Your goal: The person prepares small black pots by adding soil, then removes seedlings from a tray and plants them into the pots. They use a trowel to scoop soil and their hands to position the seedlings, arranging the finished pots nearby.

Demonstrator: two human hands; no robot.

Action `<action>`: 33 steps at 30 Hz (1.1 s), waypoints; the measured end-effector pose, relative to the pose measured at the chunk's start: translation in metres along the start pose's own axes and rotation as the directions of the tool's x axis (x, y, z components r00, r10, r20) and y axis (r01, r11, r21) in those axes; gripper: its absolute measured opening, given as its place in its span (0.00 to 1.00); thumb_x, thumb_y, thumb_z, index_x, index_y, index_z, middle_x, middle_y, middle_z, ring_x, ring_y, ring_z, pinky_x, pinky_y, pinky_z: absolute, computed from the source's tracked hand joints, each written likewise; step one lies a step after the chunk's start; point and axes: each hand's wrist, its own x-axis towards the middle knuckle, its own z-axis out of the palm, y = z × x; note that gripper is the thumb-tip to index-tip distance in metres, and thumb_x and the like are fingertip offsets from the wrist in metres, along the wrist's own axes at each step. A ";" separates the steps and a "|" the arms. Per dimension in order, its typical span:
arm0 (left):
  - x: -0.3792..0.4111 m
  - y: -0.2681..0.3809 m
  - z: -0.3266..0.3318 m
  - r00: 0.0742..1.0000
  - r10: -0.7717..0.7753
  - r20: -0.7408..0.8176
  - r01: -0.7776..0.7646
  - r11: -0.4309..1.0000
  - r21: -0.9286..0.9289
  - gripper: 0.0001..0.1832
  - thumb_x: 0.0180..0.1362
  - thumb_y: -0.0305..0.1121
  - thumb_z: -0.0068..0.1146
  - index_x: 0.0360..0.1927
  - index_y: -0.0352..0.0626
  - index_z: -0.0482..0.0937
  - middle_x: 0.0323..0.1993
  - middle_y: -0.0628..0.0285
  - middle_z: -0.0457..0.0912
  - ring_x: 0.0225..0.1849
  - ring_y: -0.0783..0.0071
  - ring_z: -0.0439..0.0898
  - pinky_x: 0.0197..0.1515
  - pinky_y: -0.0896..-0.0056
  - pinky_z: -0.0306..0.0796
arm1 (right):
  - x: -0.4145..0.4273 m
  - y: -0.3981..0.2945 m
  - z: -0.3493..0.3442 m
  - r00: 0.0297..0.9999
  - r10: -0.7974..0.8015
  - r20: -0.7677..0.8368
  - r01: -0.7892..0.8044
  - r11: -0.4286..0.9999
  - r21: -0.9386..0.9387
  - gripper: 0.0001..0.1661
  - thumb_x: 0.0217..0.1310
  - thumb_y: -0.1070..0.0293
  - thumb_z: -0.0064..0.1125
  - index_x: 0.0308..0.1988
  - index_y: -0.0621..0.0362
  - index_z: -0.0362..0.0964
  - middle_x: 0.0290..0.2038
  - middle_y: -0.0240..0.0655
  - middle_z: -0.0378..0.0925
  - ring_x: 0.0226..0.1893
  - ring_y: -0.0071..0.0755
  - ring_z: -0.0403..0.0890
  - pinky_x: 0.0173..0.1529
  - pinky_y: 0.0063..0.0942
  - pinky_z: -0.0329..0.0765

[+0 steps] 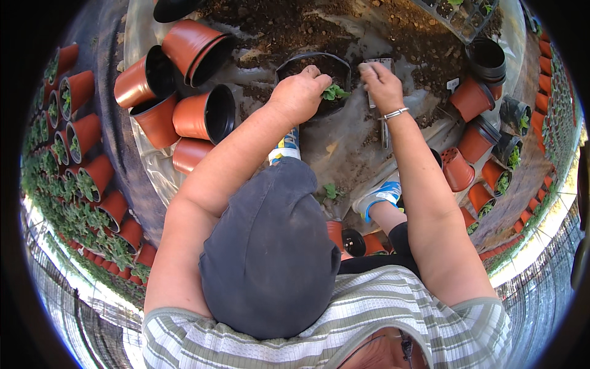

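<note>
My left hand [304, 92] is over a black-rimmed plastic pot [348, 69] with dark soil in it. Its fingers are closed on a small green leafy seedling [335, 92] at the pot's right side; the roots are hidden. To the right of the pot, my right hand [381, 86], with a bracelet at the wrist, hovers beside a flat metal tool [386, 63] lying on the plastic sheet. The fingers are curled in, and whatever may be between them cannot be seen. Another small seedling [330, 190] lies on the sheet between my shoes.
Reddish-brown plastic pots [143, 80] lie in a heap at left. More pots [471, 98] and a black seedling tray [465, 27] are at right. Loose soil [276, 27] covers the sheet ahead. My raised knee [272, 258] is below my left hand. Rows of potted plants [94, 177] flank both sides.
</note>
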 end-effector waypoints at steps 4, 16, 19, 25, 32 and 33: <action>0.000 0.000 0.000 0.999 0.010 0.037 -0.010 1.000 0.009 0.18 0.48 0.25 0.59 0.46 0.49 0.76 0.47 0.56 0.76 0.46 0.53 0.79 0.44 0.56 0.76 | -0.033 0.040 -0.021 0.873 0.368 -0.320 -0.466 0.824 -0.322 0.34 0.53 0.44 0.62 0.52 0.57 0.72 0.53 0.49 0.75 0.53 0.55 0.76 0.57 0.43 0.72; 0.001 -0.001 0.004 0.999 -0.016 0.036 0.018 0.997 -0.069 0.18 0.48 0.25 0.58 0.46 0.47 0.75 0.46 0.56 0.75 0.48 0.52 0.77 0.46 0.55 0.75 | -0.092 0.095 0.002 0.947 0.279 -0.160 -0.322 0.816 -0.481 0.25 0.52 0.60 0.63 0.50 0.51 0.67 0.48 0.46 0.76 0.49 0.56 0.76 0.50 0.47 0.74; 0.000 -0.002 0.006 0.999 0.023 -0.038 -0.025 0.997 -0.070 0.13 0.50 0.26 0.56 0.41 0.45 0.75 0.46 0.52 0.75 0.42 0.49 0.80 0.42 0.53 0.77 | -0.065 0.071 -0.017 0.984 0.175 -0.016 -0.158 0.839 -0.521 0.23 0.56 0.62 0.59 0.53 0.45 0.68 0.46 0.44 0.78 0.47 0.54 0.78 0.49 0.47 0.74; 0.004 0.004 0.003 0.997 -0.042 0.060 0.044 0.998 -0.040 0.17 0.49 0.26 0.58 0.45 0.47 0.76 0.47 0.54 0.74 0.47 0.51 0.78 0.45 0.55 0.75 | 0.030 -0.023 -0.006 0.971 0.106 0.213 0.063 0.749 -0.660 0.23 0.59 0.62 0.55 0.56 0.41 0.70 0.45 0.40 0.81 0.46 0.49 0.80 0.49 0.45 0.77; -0.001 0.003 0.006 1.000 0.029 0.011 -0.029 0.999 0.025 0.15 0.49 0.26 0.56 0.44 0.45 0.76 0.45 0.53 0.74 0.42 0.51 0.80 0.41 0.55 0.76 | 0.071 -0.089 0.022 0.972 0.024 0.232 0.130 0.772 -0.622 0.24 0.59 0.62 0.55 0.56 0.35 0.71 0.48 0.35 0.81 0.48 0.45 0.80 0.50 0.40 0.78; -0.001 0.002 0.005 0.999 0.039 0.018 -0.039 0.999 0.035 0.15 0.49 0.26 0.56 0.44 0.45 0.76 0.46 0.52 0.75 0.42 0.50 0.80 0.40 0.55 0.77 | 0.065 -0.086 0.014 0.976 0.008 0.216 0.133 0.765 -0.630 0.24 0.59 0.61 0.56 0.56 0.35 0.71 0.47 0.34 0.80 0.47 0.45 0.81 0.49 0.40 0.78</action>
